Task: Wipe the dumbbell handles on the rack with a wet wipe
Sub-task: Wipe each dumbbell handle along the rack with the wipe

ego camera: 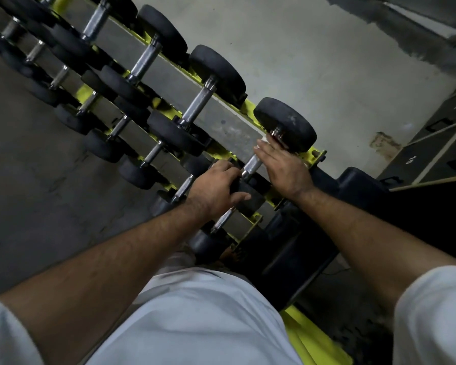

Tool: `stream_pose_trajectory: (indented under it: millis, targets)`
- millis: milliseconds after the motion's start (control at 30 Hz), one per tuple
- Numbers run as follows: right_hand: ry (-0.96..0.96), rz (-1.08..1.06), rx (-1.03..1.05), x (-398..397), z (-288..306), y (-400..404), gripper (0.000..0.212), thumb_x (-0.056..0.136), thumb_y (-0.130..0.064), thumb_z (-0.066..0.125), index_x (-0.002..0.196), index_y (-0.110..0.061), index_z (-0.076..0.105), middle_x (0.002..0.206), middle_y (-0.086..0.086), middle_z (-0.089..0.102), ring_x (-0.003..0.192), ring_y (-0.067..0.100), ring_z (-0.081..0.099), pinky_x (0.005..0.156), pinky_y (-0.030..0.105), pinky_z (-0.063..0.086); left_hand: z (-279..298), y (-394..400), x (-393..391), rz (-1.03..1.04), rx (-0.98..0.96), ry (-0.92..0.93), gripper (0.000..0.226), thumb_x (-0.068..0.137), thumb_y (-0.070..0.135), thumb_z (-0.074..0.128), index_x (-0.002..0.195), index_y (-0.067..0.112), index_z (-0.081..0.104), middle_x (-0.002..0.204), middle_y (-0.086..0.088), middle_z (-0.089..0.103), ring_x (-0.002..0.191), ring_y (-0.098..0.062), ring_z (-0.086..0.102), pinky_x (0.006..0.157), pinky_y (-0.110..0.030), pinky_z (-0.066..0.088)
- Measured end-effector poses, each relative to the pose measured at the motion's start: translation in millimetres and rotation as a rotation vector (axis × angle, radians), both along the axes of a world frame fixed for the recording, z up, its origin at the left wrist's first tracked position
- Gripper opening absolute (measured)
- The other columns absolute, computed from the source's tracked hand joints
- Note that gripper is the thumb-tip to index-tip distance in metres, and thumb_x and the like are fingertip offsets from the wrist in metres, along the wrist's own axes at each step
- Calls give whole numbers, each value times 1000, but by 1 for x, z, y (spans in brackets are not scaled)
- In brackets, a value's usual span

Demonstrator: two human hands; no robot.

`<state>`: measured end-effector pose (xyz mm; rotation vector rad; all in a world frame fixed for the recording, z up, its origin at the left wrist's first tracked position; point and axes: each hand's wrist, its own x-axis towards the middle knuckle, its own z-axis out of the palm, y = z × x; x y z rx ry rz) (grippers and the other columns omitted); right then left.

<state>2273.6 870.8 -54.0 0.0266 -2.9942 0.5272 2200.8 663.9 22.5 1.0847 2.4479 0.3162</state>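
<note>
the nearest top-row dumbbell [269, 148] lies across the yellow rack [317, 155] at its right end, its long axis running from near-left to far-right, the chrome knurled handle [251, 164] bridging the gap between the two rails. its far rubber head [286, 123] sits on the far rail, scuffed and dusty; the near head [248, 192] rests on the near rail under the left hand [216, 189], whose fingers curl over its top while the thumb lies along its near side, gripping it. the right hand [281, 164] lies over the far part of the handle with fingers fairly straight, pointing up-left, pressing a white wet wipe [261, 142] against the bar; only a small corner of the wipe shows past the fingertips. the bare stretch of handle shows between the two hands. further dumbbells line the rack to the left, all lying parallel on the same diagonal, with a second, lower row nearer the grey floor [37, 167]. a black box [432, 143] stands at the far right against the wall.
</note>
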Motion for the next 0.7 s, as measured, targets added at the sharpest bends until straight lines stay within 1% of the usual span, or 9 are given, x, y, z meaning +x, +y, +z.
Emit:
stream_pose_trajectory:
  millis: [100, 233, 333, 367, 433, 533, 567, 633, 700]
  targets:
    - [8, -1, 19, -1, 1, 8, 50, 97, -6, 45, 146, -6, 48, 152, 11, 48, 148, 27, 33, 111, 46, 43, 2, 2, 1, 1, -7, 2, 63, 84, 61, 64, 132, 20, 54, 131, 2, 48, 120, -15, 47, 87, -29, 46]
    - [-40, -135, -46, -1, -4, -8, 51, 97, -14, 39, 147, -4, 46, 154, 13, 44, 150, 29, 29, 110, 51, 44, 1, 3, 2, 3, -17, 10, 63, 84, 61, 65, 130, 20, 55, 131, 3, 48, 120, -14, 46, 85, -28, 45]
    - [-29, 35, -50, 7, -12, -19, 55, 95, -20, 33, 147, -5, 47, 155, 13, 43, 148, 33, 31, 116, 51, 36, -1, 3, 2, 11, -12, 22, 61, 83, 61, 66, 128, 19, 56, 129, 3, 49, 118, -14, 47, 87, -30, 47]
    - [-12, 69, -30, 9, -13, -11, 55, 96, -16, 34, 148, -6, 46, 156, 12, 42, 146, 33, 35, 115, 50, 38, -2, 3, 2, 11, -14, 22, 62, 83, 61, 66, 128, 20, 56, 130, 3, 49, 118, -14, 48, 88, -31, 49]
    - [-3, 31, 12, 6, -13, 9, 57, 96, -7, 38, 153, -7, 38, 159, 10, 38, 144, 31, 41, 107, 48, 47, -2, 2, 2, 16, -18, 13, 62, 83, 62, 65, 129, 21, 55, 130, 3, 48, 117, -13, 48, 88, -31, 51]
    - [-17, -124, 24, 3, -14, 1, 59, 99, -15, 38, 156, -5, 28, 164, 12, 26, 153, 29, 18, 117, 51, 35, -4, 2, 3, 18, -11, 16, 63, 83, 63, 64, 130, 22, 54, 131, 4, 47, 116, -13, 48, 87, -31, 52]
    - [-23, -109, 3, 5, -15, -11, 59, 99, -19, 36, 156, -3, 29, 164, 14, 26, 154, 31, 17, 118, 50, 32, -3, 2, 3, 20, -7, 15, 63, 83, 63, 64, 130, 22, 54, 131, 4, 47, 116, -13, 48, 86, -30, 51]
    - [0, 54, 2, 12, -20, -21, 59, 98, -22, 36, 154, -3, 32, 162, 16, 30, 152, 33, 20, 120, 49, 28, -3, 1, 1, 10, 2, 22, 63, 83, 63, 65, 129, 22, 55, 131, 3, 48, 116, -14, 50, 86, -29, 49]
    - [7, 127, 9, 12, -19, -3, 61, 96, -13, 42, 156, -6, 31, 162, 13, 32, 150, 31, 28, 118, 49, 34, -3, 0, -1, 0, 1, 15, 63, 83, 64, 64, 129, 23, 55, 131, 4, 48, 116, -13, 50, 86, -29, 49]
